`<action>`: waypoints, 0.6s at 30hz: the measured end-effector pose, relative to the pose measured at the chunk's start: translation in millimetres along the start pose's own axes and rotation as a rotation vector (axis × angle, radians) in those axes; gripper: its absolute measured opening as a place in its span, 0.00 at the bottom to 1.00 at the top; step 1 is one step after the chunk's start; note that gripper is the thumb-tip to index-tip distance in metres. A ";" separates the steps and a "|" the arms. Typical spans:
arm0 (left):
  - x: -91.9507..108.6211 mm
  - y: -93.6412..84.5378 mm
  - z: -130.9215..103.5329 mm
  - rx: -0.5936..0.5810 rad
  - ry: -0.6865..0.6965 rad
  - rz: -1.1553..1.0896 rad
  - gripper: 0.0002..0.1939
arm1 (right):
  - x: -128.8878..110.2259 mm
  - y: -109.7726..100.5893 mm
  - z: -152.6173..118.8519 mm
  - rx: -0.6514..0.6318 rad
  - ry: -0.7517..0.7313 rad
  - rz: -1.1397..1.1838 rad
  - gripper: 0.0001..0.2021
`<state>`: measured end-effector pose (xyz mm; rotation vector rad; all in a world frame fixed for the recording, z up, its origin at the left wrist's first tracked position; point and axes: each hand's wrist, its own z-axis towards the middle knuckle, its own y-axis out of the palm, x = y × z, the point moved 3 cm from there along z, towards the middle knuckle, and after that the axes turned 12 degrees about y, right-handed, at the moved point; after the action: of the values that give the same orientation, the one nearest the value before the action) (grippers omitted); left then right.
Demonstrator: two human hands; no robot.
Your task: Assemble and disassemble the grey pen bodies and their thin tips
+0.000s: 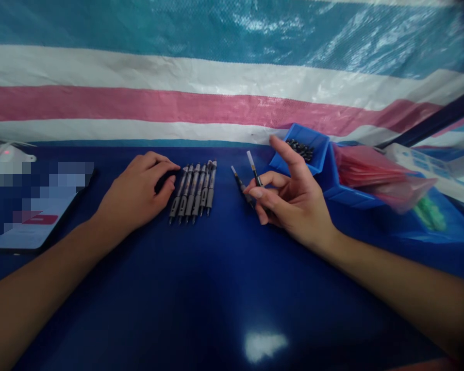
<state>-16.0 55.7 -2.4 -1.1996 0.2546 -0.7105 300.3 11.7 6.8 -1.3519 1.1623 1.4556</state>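
Several grey-gripped, clear-barrelled pens (194, 193) lie side by side in a row on the blue table. My left hand (139, 188) rests just left of them, its index fingertip at the upper end of the leftmost pen. Its thumb and index finger are apart, with nothing between them. My right hand (294, 198) pinches a slim black pen refill (252, 164) with a whitish end between thumb and fingers, index finger raised. Close beneath, a second refill (237, 179) slants past the fingertips; whether the hand also grips it I cannot tell.
A blue bin (320, 164) with small black parts stands beyond my right hand. Beside it, another blue bin (348, 196) holds red plastic bags (371, 170); a further bin holds something green (430, 211). A phone (42, 216) lies at left. A striped sheet (178, 98) hangs behind.
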 end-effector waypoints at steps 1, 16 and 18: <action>0.0 0.0 0.0 0.000 0.000 -0.002 0.21 | 0.9 -0.7 0.2 0.001 -0.012 0.001 0.28; 0.6 -0.1 0.5 -0.004 0.001 -0.007 0.21 | 4.8 -1.2 3.4 -0.054 -0.073 -0.079 0.15; -0.2 -0.1 0.6 -0.003 0.011 -0.009 0.21 | 3.2 -0.7 2.6 -0.047 -0.093 -0.064 0.20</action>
<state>-15.8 56.3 -2.1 -1.2009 0.2601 -0.7249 300.0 14.3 3.6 -1.3273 1.0222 1.4918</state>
